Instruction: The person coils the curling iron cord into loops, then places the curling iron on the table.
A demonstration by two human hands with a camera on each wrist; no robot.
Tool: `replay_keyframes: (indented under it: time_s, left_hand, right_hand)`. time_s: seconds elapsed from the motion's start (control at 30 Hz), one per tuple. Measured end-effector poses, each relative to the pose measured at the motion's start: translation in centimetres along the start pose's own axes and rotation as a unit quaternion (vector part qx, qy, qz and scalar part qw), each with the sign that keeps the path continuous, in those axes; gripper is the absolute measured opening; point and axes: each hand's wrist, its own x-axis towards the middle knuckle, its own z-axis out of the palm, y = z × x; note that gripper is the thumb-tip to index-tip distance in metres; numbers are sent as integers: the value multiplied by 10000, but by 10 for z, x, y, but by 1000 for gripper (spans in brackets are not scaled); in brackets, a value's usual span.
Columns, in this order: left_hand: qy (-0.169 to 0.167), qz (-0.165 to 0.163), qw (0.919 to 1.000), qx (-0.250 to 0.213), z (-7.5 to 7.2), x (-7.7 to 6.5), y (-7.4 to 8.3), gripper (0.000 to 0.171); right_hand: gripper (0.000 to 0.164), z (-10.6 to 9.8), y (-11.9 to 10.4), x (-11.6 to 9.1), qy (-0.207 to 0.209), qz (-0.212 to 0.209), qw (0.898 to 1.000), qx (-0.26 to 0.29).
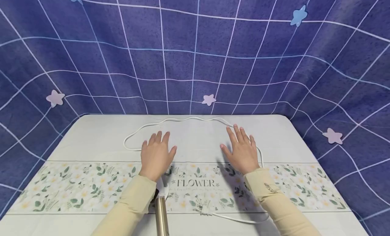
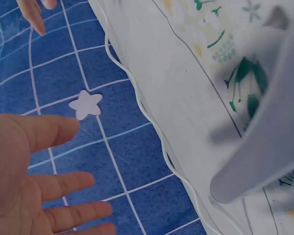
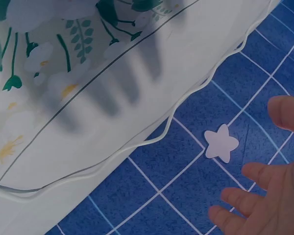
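Note:
My left hand [image 1: 156, 159] is held out palm down over the table, fingers straight and spread, with nothing in it. My right hand [image 1: 242, 156] is stretched out the same way to the right, also holding nothing, its shadow falling on the tabletop. Under the left hand and forearm lies what looks like a curling iron, with a gold barrel [image 1: 161, 217] and a pale handle [image 2: 257, 152] partly hidden by the arm. Its white cord [image 1: 195, 118] loops along the back of the table and down the right side to a plug [image 1: 204, 210] near the front.
The table [image 1: 195, 138] has a white cover with a printed floral band [image 1: 100, 185] lettered FLOWER. A blue curtain [image 1: 182, 60] with a line grid and star shapes [image 1: 209, 100] hangs behind and at both sides.

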Motion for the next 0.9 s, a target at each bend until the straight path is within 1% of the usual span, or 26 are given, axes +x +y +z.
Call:
replay_keyframes:
  time_s: [0.1,0.23,0.33,0.47,0.63,0.77,0.9]
  left_hand:
    - [212,89,9997,63,-2,-15,-3,52]
    - [211,-15,9997,112,-5,-35,-10,49]
    - [217,-103,9996,148,-7,-45,-16,48]
    - [286,-161,9993,182,-9,-54,-23,49]
    - [350,-197,9991,119,-12,-63,-28,50]
    - [430,-40,9991,42,-11,-68,-32,51]
    - [417,1,9991,7,-7,-73,-35,52]
  right_hand:
    - [71,0,-1,-1,5,-51,10000,21]
    - [68,0,-1,-1,34,-82,9999,104]
    - [68,-1,-1,-2,82,-84,9999,113]
    - [68,-1,0,-3,90,-110,9999,79]
    - [68,1,0,-7,48,-168,9998,108]
    - [67,1,-1,-8,62,-204,9997,137]
    - [68,1,-1,-8,-72,-205,9997,127]
